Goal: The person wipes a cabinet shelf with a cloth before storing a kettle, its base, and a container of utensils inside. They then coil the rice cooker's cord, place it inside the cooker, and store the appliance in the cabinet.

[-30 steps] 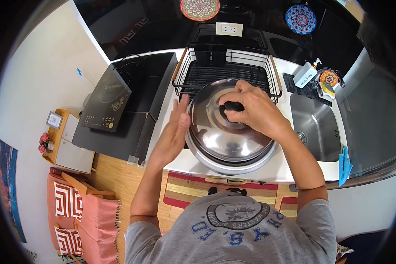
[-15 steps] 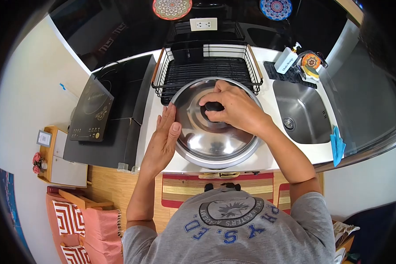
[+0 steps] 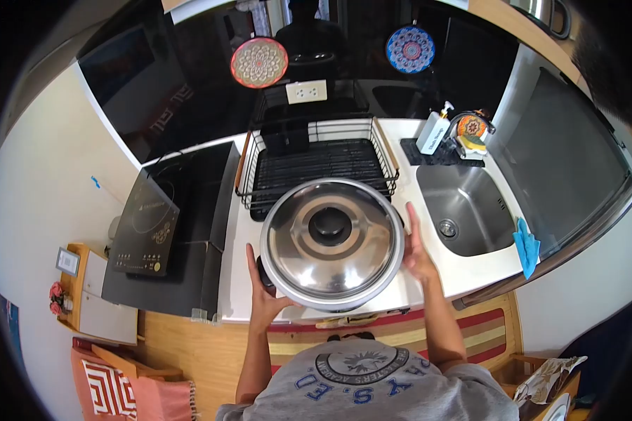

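Note:
A round pot with a shiny domed lid (image 3: 305,263) stands on the white counter, and the lid's black knob (image 3: 330,225) is uncovered. My left hand (image 3: 264,298) is at the pot's left side, its thumb and fingers spread around a black side handle (image 3: 264,272). On the opposite side, my right hand (image 3: 417,256) is held against or close beside the pot, with its fingers stretched out. The right-side handle is mostly hidden. Much of the pot's body is covered by the lid from above.
Behind the pot is a black wire dish rack (image 3: 323,165). To the right are a steel sink (image 3: 463,210), a soap bottle (image 3: 434,132) and a blue cloth (image 3: 526,248). An induction cooker (image 3: 146,228) lies on a black surface (image 3: 196,242) at left.
My right hand has let go of the lid's knob and moved to the pot's right side. My left hand has slid from the lid's rim down to the left handle. The view has tilted up.

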`<state>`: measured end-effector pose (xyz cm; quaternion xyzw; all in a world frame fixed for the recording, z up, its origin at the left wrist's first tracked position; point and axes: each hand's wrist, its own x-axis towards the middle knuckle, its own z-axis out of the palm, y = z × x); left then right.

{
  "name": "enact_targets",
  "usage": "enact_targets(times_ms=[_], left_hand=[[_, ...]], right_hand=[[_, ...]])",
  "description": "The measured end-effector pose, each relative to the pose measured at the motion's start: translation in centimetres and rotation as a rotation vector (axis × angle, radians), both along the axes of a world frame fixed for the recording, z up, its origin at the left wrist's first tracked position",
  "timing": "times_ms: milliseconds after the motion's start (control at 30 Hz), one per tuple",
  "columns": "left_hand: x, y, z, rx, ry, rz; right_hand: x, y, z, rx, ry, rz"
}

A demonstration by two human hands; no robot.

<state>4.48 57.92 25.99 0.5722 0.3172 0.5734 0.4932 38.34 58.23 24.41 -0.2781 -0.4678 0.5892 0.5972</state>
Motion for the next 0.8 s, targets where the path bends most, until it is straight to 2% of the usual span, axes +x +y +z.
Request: enact_targets(times_ms=[33,67,100,167,233,267,367,467,533,600,633,700,767,800], left_hand=[[0.6,-0.2,0.1,-0.033,-0.033,0.038],[0.8,-0.1,0.3,0.016,-0.013,0.066],[0.8,-0.2,0.4,0.02,-0.016,0.071],[0.4,0.7,-0.9,0.173,0.101,0.091],[0.5,0.9,-0.7,0.028,-0.066,-0.017],[1.1,0.4,1.2,-0.031,-0.119,-0.084],[2.4,0.5,4.2,-0.008,-0.117,-0.178],[4.5,0.0,9.2,-0.071,-0.147,-0.289],[6.3,0.0,12.7,-0.098,-0.133,-0.39],[8.8,0.5,16.4,-0.025,-0.156,-0.487],[9.9,0.9,18.3,-0.001,-0.143,-0.54],[12.9,1.7,22.2,0.132,-0.149,-0.602],[15.9,2.0,26.7,0.176,-0.185,-0.654],[17.6,2.0,29.0,0.16,-0.249,-0.705]], right_hand=[[-1.5,-0.4,1.3,-0.019,0.081,0.023],[-1.8,0.2,0.6,0.105,-0.051,-0.068],[-1.6,0.6,0.2,0.175,-0.327,-0.132],[-1.7,0.5,0.1,0.212,-0.281,-0.136],[-2.0,-0.5,1.3,0.19,-0.247,-0.149],[-2.1,-1.3,2.2,0.166,-0.231,-0.161],[-1.8,-3.9,4.6,0.158,-0.164,-0.258],[-0.9,-6.8,9.2,0.191,-0.023,-0.408],[0.4,-9.0,13.5,0.224,-0.053,-0.511],[2.1,-10.5,17.4,0.27,-0.212,-0.691],[3.4,-10.9,18.7,0.273,-0.41,-0.858],[4.7,-12.9,24.1,0.361,-0.509,-0.959],[7.3,-13.8,28.3,0.613,-0.437,-0.793],[8.6,-14.1,30.9,0.626,-0.442,-0.797]])
